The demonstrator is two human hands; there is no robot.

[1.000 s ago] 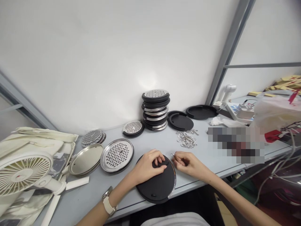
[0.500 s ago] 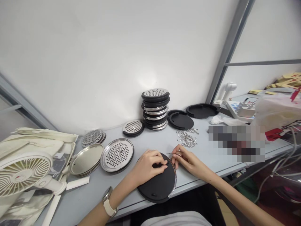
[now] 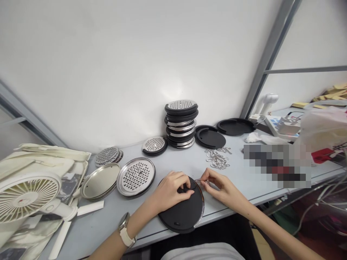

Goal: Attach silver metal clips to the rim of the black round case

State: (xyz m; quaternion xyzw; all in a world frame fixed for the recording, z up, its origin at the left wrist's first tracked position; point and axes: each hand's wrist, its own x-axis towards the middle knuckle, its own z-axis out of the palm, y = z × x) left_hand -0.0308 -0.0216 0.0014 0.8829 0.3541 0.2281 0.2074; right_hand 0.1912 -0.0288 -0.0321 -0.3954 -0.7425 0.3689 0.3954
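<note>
A round black disc with a shiny metal rim (image 3: 184, 213) lies flat at the table's front edge. My left hand (image 3: 170, 189) rests on its far edge, fingers curled and pinching a small black tab there. My right hand (image 3: 221, 187) is just right of it, fingers pinched on a thin metal wire clip (image 3: 202, 181) that points toward the tab. A loose pile of the same wire clips (image 3: 218, 159) lies behind my right hand.
A stack of black-and-metal discs (image 3: 181, 122) stands by the wall, with two black lids (image 3: 210, 137) to its right. Perforated metal plates (image 3: 135, 176) and plain metal trays (image 3: 99, 181) lie left. A white fan (image 3: 27, 196) is at far left; boxes and cables at right.
My right hand moved in from the right and brought the wire clip up to the disc's far edge beside my left fingers. The left hand stayed on the tab.
</note>
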